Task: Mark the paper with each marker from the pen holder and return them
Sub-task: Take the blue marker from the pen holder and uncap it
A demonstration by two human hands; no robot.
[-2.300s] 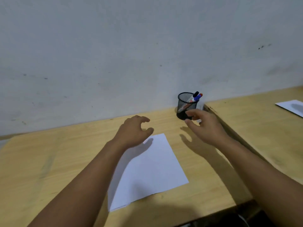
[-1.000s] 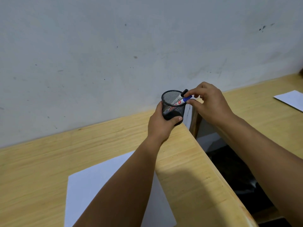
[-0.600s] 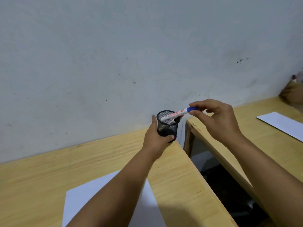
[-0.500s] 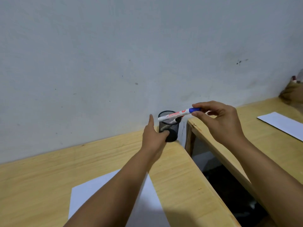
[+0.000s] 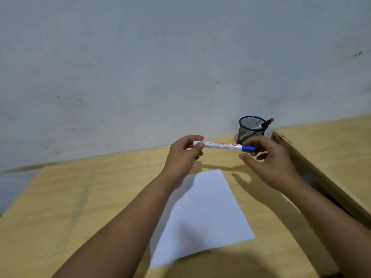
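Note:
A white marker with a blue cap (image 5: 220, 145) is held level above the desk. My left hand (image 5: 183, 157) pinches its white end and my right hand (image 5: 269, 159) grips the blue cap end. Under them a blank white sheet of paper (image 5: 202, 215) lies flat on the wooden desk (image 5: 80, 197). Behind my right hand, against the wall, stands the black mesh pen holder (image 5: 251, 129) with a red-capped marker (image 5: 265, 124) leaning out of it to the right.
A grey wall rises right behind the desk. A second wooden desk (image 5: 331, 153) stands to the right, separated by a dark gap (image 5: 313, 181) along the first desk's right edge.
The blue-capped marker came fully out of the holder and was carried left and toward me. My left hand left the holder and took the marker's white end. The view tilted down to the paper.

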